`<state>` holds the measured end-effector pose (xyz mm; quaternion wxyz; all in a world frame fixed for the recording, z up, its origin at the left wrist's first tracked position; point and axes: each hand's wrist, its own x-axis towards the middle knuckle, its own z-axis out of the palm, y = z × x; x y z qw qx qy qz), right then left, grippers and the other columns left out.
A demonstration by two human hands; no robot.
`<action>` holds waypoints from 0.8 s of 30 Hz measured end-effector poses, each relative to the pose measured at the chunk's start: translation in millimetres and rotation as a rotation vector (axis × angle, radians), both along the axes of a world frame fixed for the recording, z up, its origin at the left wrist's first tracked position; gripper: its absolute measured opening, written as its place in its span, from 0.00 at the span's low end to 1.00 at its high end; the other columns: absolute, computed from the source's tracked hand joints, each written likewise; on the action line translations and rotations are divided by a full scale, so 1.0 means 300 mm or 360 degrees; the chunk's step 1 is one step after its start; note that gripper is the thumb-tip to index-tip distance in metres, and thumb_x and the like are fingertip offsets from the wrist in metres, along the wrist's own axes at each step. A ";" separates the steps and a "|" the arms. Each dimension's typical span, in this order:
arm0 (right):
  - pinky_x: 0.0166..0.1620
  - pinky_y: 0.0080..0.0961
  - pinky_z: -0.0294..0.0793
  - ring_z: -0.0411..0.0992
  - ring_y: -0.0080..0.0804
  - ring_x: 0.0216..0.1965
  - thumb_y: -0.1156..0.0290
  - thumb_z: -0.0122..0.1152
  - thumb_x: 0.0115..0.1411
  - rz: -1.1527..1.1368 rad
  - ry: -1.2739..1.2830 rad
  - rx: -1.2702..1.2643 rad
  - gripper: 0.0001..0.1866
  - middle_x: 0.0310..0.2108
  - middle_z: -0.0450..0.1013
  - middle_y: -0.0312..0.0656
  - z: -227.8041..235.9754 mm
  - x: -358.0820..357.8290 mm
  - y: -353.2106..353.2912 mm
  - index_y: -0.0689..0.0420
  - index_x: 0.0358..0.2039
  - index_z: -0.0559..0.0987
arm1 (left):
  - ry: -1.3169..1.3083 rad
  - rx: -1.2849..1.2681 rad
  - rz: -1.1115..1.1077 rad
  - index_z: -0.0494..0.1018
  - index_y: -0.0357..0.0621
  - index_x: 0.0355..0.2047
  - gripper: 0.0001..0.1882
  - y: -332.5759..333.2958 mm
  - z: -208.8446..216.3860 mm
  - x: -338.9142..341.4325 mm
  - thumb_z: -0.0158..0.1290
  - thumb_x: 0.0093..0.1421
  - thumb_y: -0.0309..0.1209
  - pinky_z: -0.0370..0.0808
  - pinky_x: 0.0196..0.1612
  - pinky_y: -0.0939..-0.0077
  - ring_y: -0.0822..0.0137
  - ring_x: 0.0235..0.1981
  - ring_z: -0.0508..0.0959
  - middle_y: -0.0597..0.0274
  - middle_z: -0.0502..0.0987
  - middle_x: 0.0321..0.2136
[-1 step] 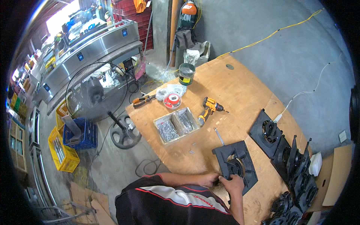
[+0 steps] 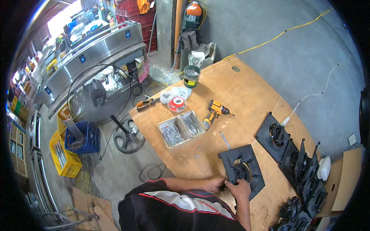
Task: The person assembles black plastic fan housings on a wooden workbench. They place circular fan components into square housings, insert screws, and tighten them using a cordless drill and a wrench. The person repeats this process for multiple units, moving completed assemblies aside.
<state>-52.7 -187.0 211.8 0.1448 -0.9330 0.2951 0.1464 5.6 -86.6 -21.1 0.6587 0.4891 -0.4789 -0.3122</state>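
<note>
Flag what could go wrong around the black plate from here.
The left hand and right hand are close together at the edge of the black plate; either could get pinched if the plate shifts. Small metal pieces lie loose on the table and could be knocked away. The drill has an exposed bit that might scratch a reaching hand.

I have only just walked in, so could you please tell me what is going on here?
A person's left hand and right hand meet at the near edge of a black frame lying on the wooden table; what their fingertips hold is hidden. A drill and box of metal fasteners rest beyond, untouched. More black parts lie to the right.
</note>
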 end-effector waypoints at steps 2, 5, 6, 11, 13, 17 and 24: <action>0.56 0.41 0.73 0.74 0.54 0.50 0.35 0.68 0.44 -0.0008 0.0017 -0.0005 0.41 0.46 0.78 0.56 0.007 -0.003 0.004 0.65 0.41 0.84 | 0.0036 0.0031 -0.0057 0.76 0.36 0.41 0.14 -0.005 -0.016 -0.003 0.55 0.52 0.24 0.75 0.43 0.63 0.53 0.37 0.78 0.50 0.80 0.36; 0.55 0.41 0.73 0.74 0.54 0.50 0.35 0.67 0.44 -0.0010 -0.0016 -0.0024 0.41 0.46 0.78 0.56 -0.004 -0.011 -0.002 0.65 0.41 0.84 | 0.0973 0.0022 -0.0041 0.76 0.40 0.44 0.13 -0.011 0.064 -0.023 0.52 0.60 0.28 0.76 0.45 0.65 0.61 0.39 0.79 0.55 0.80 0.38; 0.55 0.41 0.73 0.74 0.54 0.50 0.35 0.67 0.44 -0.0001 -0.0013 -0.0023 0.41 0.46 0.78 0.56 -0.009 -0.009 -0.001 0.65 0.41 0.84 | 0.1295 0.0077 -0.0025 0.76 0.42 0.46 0.13 -0.011 0.066 -0.020 0.51 0.62 0.29 0.77 0.45 0.66 0.63 0.40 0.79 0.57 0.80 0.38; 0.54 0.39 0.75 0.77 0.53 0.49 0.38 0.70 0.42 -0.0080 -0.0071 -0.0010 0.41 0.44 0.78 0.58 -0.014 -0.019 -0.005 0.67 0.40 0.84 | 0.1698 0.0499 0.0128 0.67 0.40 0.60 0.26 0.023 0.270 0.044 0.54 0.62 0.31 0.72 0.56 0.69 0.65 0.48 0.77 0.59 0.79 0.47; 0.53 0.39 0.75 0.77 0.52 0.49 0.38 0.71 0.41 -0.0052 -0.0081 -0.0009 0.41 0.44 0.79 0.58 0.000 -0.010 0.009 0.67 0.40 0.84 | 0.1608 0.0328 0.0263 0.64 0.39 0.63 0.29 0.012 0.243 0.030 0.54 0.61 0.32 0.73 0.53 0.70 0.66 0.48 0.77 0.60 0.79 0.47; 0.52 0.39 0.75 0.77 0.53 0.48 0.38 0.71 0.40 -0.0027 -0.0126 -0.0037 0.40 0.43 0.79 0.58 0.003 -0.011 0.012 0.65 0.39 0.84 | 0.0893 0.0707 0.0341 0.60 0.39 0.66 0.34 0.036 0.190 0.111 0.55 0.61 0.36 0.74 0.50 0.72 0.68 0.49 0.76 0.59 0.79 0.47; 0.52 0.44 0.75 0.75 0.57 0.47 0.35 0.66 0.45 0.0029 -0.0063 0.0012 0.37 0.41 0.79 0.58 0.005 -0.010 0.002 0.62 0.36 0.86 | 0.0818 0.0514 0.0367 0.60 0.39 0.65 0.33 0.030 0.282 0.094 0.53 0.61 0.34 0.76 0.46 0.72 0.68 0.44 0.77 0.56 0.80 0.43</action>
